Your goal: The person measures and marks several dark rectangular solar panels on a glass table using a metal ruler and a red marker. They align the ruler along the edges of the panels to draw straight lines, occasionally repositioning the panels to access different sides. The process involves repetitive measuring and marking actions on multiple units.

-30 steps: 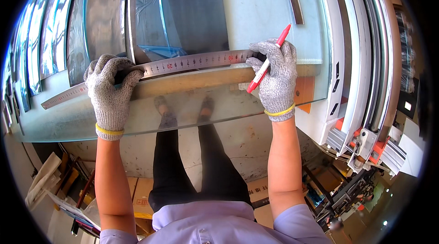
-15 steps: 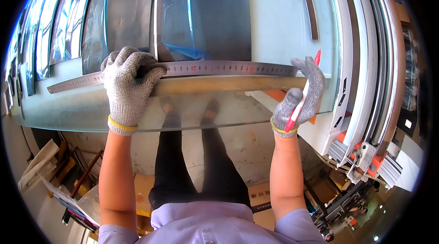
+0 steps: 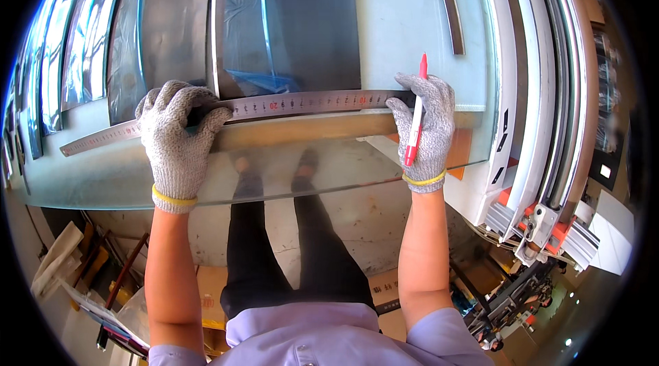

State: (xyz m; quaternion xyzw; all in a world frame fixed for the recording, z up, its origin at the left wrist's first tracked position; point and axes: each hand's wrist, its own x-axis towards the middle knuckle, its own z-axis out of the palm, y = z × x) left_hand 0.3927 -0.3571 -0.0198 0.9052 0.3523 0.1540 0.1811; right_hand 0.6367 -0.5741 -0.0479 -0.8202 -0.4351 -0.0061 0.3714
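On the ruler [image 3: 316,102], left fingers [image 3: 177,96] clamped, right fingers [image 3: 436,93] back, clasped around pen [image 3: 417,113]

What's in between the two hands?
In the head view, a long metal ruler stretches between the left hand and the right hand.

Workshop, indicated by: glass-topped bench [image 3: 405,23] carrying dark sheets [image 3: 312,30]; metal rails [image 3: 552,91] along its right edge; cardboard boxes [image 3: 211,287] past its near edge.
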